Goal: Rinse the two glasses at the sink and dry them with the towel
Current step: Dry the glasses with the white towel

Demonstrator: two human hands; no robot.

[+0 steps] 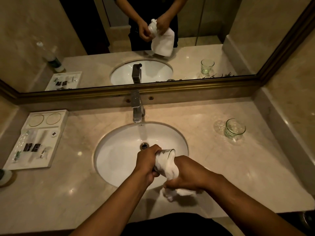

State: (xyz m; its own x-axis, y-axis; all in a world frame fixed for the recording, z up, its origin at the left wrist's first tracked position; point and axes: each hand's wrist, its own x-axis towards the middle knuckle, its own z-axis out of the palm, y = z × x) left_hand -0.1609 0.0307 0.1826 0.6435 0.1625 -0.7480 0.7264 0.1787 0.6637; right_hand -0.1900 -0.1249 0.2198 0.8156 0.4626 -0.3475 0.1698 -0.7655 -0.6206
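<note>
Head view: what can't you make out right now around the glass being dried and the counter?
- Glass in hand: mostly covered by the white towel and left hand; only the rim shows.
- Right hand: fingertips buried in the towel.
- Amenity tray: packet labels too small to read.
- Bottle: cut off by the left edge.

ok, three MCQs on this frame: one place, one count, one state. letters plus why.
1. Where is the free glass?
A. in the sink
B. on the counter right of the sink
C. on the tray

2. How many glasses show on this side of the mirror?
A. one
B. two
C. three

3. What is in the held glass?
A. towel
B. soap
C. nothing

B: it stands on the counter, right of the sink.
B: one stands, one is held by the left hand.
A: the right hand pushes the towel into it.
</note>
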